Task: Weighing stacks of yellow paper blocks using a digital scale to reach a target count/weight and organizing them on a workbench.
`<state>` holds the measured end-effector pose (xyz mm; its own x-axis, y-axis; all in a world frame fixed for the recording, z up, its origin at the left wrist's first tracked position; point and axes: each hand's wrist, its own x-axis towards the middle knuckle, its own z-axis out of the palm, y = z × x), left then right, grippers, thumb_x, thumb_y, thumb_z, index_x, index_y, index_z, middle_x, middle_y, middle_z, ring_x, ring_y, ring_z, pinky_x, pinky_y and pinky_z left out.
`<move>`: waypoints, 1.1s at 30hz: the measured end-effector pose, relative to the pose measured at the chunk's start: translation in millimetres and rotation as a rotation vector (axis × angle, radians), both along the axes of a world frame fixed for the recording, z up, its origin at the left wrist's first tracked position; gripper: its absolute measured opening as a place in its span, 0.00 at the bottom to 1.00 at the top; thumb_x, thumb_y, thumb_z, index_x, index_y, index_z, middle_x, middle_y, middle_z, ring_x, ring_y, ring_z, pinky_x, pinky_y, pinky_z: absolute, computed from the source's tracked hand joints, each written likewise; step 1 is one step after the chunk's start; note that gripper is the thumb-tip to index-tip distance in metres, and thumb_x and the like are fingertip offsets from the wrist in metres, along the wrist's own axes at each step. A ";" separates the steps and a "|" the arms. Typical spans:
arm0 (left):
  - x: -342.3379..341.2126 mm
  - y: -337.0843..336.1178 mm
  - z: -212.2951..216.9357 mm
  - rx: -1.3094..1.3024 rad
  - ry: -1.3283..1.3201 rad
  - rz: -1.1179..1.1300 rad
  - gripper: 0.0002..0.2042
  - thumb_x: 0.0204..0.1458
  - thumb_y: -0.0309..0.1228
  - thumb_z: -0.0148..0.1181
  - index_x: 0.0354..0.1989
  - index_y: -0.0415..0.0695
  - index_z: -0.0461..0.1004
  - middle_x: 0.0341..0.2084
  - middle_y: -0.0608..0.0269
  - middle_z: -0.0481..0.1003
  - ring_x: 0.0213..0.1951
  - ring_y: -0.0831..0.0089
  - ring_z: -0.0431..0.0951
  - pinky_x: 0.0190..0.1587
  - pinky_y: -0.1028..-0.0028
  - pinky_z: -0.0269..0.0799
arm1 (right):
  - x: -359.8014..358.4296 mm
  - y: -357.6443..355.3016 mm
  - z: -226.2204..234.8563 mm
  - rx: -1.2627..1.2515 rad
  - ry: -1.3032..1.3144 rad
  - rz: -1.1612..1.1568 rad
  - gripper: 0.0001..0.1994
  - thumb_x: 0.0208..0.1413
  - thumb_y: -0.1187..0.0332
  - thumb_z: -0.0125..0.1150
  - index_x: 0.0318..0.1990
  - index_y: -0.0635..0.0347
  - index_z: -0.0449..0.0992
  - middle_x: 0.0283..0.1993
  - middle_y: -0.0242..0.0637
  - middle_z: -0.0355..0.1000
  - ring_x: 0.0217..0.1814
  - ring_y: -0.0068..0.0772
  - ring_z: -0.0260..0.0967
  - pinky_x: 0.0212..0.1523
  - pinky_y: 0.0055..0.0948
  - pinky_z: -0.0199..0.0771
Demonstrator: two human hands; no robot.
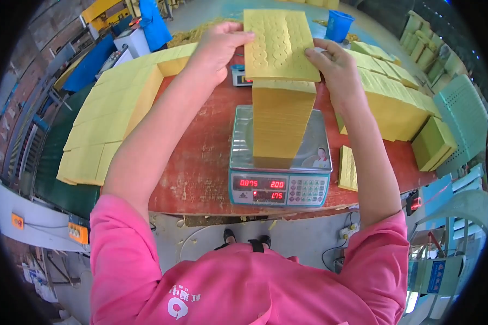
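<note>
A yellow paper sheet (279, 46) with rows of punched curved marks is at the top of a tall stack of yellow paper (283, 122). My left hand (219, 46) pinches its left edge between thumb and fingers. At the opposite edge, my right hand (335, 64) grips it with the thumb on top. Whether one sheet or a thin bundle is held, I cannot tell. Its near edge overhangs the stack slightly. The stack stands upright on the metal pan of a digital scale (279, 187) with lit red digits.
Long rows of yellow paper stacks line the red table (192, 157) at left (106, 108) and right (390, 103). A small yellow bundle (348, 168) lies beside the scale. Another scale (239, 76) sits behind. Beyond are a blue bucket (339, 26) and a person in blue (155, 24); a green plastic chair (461, 124) stands right.
</note>
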<state>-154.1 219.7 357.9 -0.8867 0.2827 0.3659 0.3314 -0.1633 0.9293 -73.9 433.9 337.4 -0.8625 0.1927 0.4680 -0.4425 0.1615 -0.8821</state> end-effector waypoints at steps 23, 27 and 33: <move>-32.5 16.4 -48.8 -0.195 -0.271 -0.109 0.10 0.54 0.26 0.61 0.42 0.35 0.75 0.28 0.60 0.79 0.25 0.72 0.79 0.28 0.73 0.75 | 1.5 14.2 -34.5 0.172 -0.200 -0.176 0.24 0.51 0.67 0.66 0.55 0.69 0.71 0.31 0.34 0.73 0.30 0.23 0.69 0.31 0.25 0.70; -30.1 20.2 -54.1 -0.202 -0.209 -0.079 0.12 0.54 0.25 0.60 0.44 0.33 0.74 0.31 0.58 0.78 0.27 0.72 0.78 0.31 0.71 0.76 | -2.6 18.8 -44.0 0.355 -0.166 -0.277 0.23 0.52 0.64 0.66 0.54 0.66 0.73 0.28 0.32 0.71 0.29 0.22 0.69 0.30 0.25 0.70; -41.7 25.4 -83.3 -0.099 -0.020 0.123 0.18 0.56 0.28 0.59 0.53 0.31 0.72 0.37 0.59 0.77 0.40 0.76 0.77 0.43 0.75 0.72 | 0.0 0.0 -38.4 0.362 -0.083 -0.308 0.18 0.54 0.64 0.63 0.50 0.64 0.75 0.23 0.31 0.69 0.21 0.23 0.67 0.23 0.29 0.71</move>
